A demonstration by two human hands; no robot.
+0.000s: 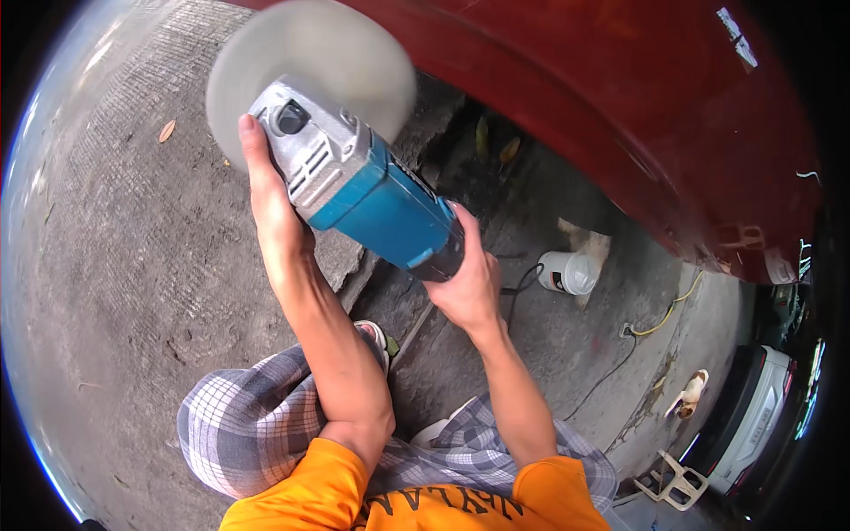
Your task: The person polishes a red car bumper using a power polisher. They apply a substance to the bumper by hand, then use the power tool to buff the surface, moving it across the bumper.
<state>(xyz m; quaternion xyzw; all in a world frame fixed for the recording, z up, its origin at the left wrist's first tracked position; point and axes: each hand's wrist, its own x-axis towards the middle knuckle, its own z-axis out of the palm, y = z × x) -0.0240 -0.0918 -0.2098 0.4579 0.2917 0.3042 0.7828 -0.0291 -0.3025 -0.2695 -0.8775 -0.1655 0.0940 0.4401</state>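
Note:
A blue angle polisher with a silver metal gear head is held in both hands. My left hand supports the left side of the gear head, one digit lying along its edge; the rest of its grip is hidden behind the tool. Around the dark rear handle, my right hand is closed. The pale round polishing pad looks blurred, as if spinning. Beside it curves the lower body of a red car. The pad overlaps the panel's edge in view, but I cannot tell whether they touch.
A white bucket stands right of my right hand, near a black power cord. That side also has a yellow cord, a white and brown animal, a plastic stool and a parked vehicle. Rough concrete lies left.

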